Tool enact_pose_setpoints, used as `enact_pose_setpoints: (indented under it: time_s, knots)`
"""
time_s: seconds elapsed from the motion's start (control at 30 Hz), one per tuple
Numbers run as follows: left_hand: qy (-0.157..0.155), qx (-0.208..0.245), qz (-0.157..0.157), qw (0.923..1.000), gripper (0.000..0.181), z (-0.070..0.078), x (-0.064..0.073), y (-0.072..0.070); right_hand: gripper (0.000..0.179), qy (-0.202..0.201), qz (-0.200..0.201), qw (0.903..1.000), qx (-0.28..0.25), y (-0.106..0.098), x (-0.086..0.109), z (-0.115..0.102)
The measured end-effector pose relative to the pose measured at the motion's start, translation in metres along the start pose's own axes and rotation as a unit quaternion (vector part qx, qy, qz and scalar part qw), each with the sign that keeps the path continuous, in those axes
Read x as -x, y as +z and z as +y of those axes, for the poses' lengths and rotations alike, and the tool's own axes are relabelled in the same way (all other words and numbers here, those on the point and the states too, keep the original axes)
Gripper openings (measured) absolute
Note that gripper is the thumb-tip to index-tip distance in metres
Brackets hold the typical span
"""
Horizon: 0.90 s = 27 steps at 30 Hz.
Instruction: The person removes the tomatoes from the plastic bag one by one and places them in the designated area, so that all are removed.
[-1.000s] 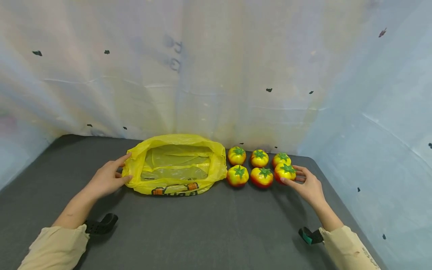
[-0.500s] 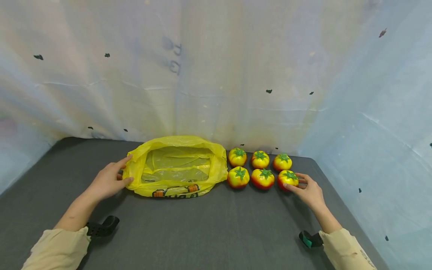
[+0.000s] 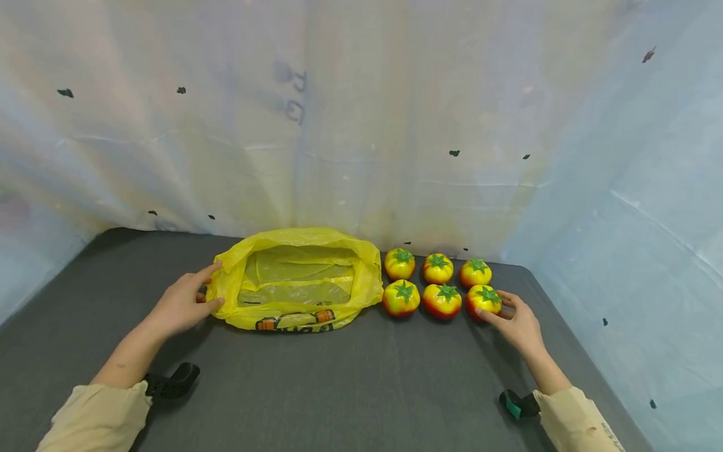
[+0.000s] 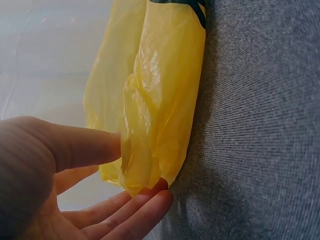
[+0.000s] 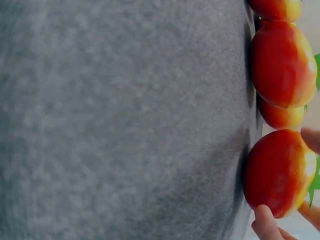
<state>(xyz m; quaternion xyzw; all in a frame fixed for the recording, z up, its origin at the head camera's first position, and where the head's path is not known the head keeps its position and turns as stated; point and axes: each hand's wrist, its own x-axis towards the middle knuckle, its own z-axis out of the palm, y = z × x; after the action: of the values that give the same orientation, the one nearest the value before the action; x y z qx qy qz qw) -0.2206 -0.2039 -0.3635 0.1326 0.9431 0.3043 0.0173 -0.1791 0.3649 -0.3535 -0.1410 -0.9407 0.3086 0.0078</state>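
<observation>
A yellow plastic bag (image 3: 368,270) lies with its mouth wide open on the dark table. My left hand (image 3: 182,303) holds its left end. In the left wrist view, the thumb touches one side of the bag (image 4: 167,100) and the fingertips meet its lower edge. At the right, my right hand (image 3: 518,323) holds a red-and-yellow tomato (image 3: 480,304) with a green leafy top, thumb on one side and fingers on the other. From the right wrist, that tomato (image 5: 275,175) appears resting on the table beside its neighbours.
Several more tomatoes stand in two rows between bag and right hand, including a front-left one (image 3: 401,299) close to the bag. A pale sheet (image 3: 361,125) hangs behind the table (image 3: 339,389), and another stretch (image 3: 649,251) runs along the right side.
My right hand has lowered the tomato to the front row's right end, where it now stays. The left hand keeps its place at the bag.
</observation>
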Motion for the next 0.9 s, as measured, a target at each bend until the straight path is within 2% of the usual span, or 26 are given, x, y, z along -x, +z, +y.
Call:
enact_pose_setpoints:
  time_s: [0.3,0.5,0.63,0.73,0.9]
  knots:
    - [-0.004,-0.007,0.007,0.9999,0.071,-0.001,0.001,-0.002,0.089,-0.012,-0.001,0.9999,0.007,-0.003,0.001,-0.007]
    - [-0.022,-0.003,0.024,0.9995,0.07,0.0,0.005,-0.005,0.089,-0.011,0.005,0.9999,0.008,-0.006,0.0,-0.013]
    - [-0.042,0.006,0.043,0.9982,0.067,0.005,0.006,-0.007,0.088,-0.017,0.031,0.9994,-0.004,-0.009,0.001,-0.018]
    - [-0.049,0.006,0.06,0.997,0.063,0.007,0.008,-0.008,0.084,-0.027,0.064,0.9973,-0.024,-0.008,0.003,-0.023]
    - [-0.051,-0.002,0.1,0.9937,0.056,0.012,0.01,-0.008,0.065,-0.068,0.124,0.9873,-0.073,0.0,0.008,-0.036]
